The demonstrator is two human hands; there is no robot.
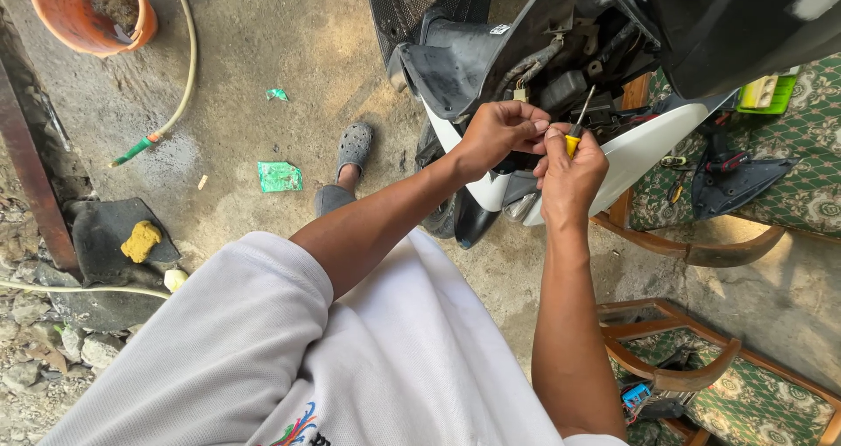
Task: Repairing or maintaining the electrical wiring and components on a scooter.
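Observation:
My right hand point(569, 173) is closed around a screwdriver with a yellow handle point(572, 141); its metal shaft points up into the open front of a black and white scooter point(648, 144). My left hand point(501, 130) is beside it with the fingers curled, touching the right hand near the screwdriver handle. I cannot tell whether the left hand pinches anything. Wiring, a black box and brackets show inside the scooter's opened front point(561, 69). The screwdriver tip is hidden among those parts.
Wooden chairs with green patterned cushions point(788, 179) point(701, 380) stand at the right, with a loose black panel and tools on one. An orange bucket point(88, 12), a hose point(180, 87), a yellow sponge point(140, 240) and green wrappers point(280, 176) lie on the concrete. My sandalled foot point(350, 152) is below the scooter.

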